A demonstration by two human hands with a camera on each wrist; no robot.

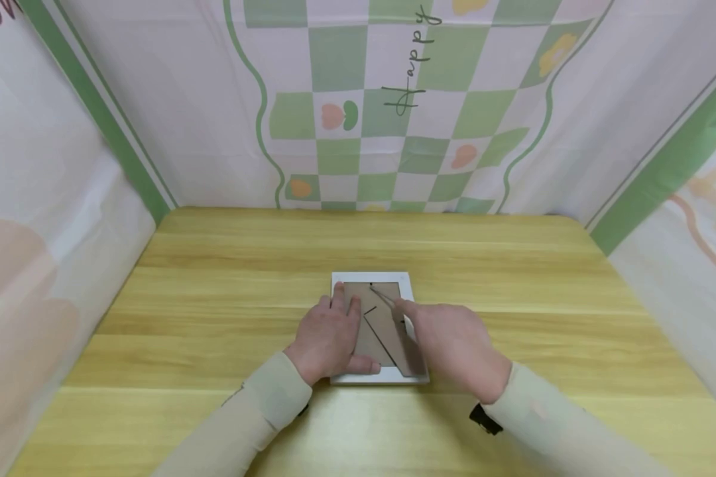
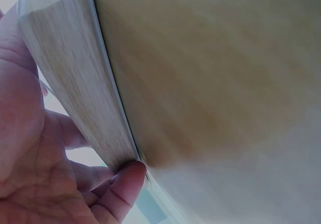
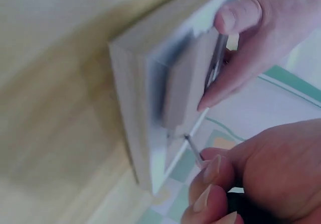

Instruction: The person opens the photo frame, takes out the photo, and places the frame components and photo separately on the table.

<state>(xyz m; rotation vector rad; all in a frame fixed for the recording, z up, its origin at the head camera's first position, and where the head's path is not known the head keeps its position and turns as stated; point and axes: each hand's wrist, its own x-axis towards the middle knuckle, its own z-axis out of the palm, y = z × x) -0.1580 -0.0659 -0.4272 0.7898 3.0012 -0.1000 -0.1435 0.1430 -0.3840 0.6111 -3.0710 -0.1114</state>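
Observation:
A picture frame (image 1: 370,277) with a pale border lies face down on the table, its brown backing board (image 1: 368,346) and a folded stand (image 1: 407,351) facing up. Across the left part of the back rests my left hand (image 1: 327,334), fingers spread and straight. Its thumb (image 2: 125,186) lies at the frame's edge in the left wrist view. My right hand (image 1: 453,338) grips what looks like a screwdriver (image 3: 193,148) by its handle, mostly hidden in the fingers. The thin metal shaft's tip meets the board near a small dark tab (image 1: 371,284) at the far edge.
The wooden table (image 1: 215,265) stretches out on all sides of the frame. Printed cloth (image 1: 334,59) hangs at the back, and more cloth hangs at the left and right. A black strap (image 1: 485,419) shows below the right sleeve.

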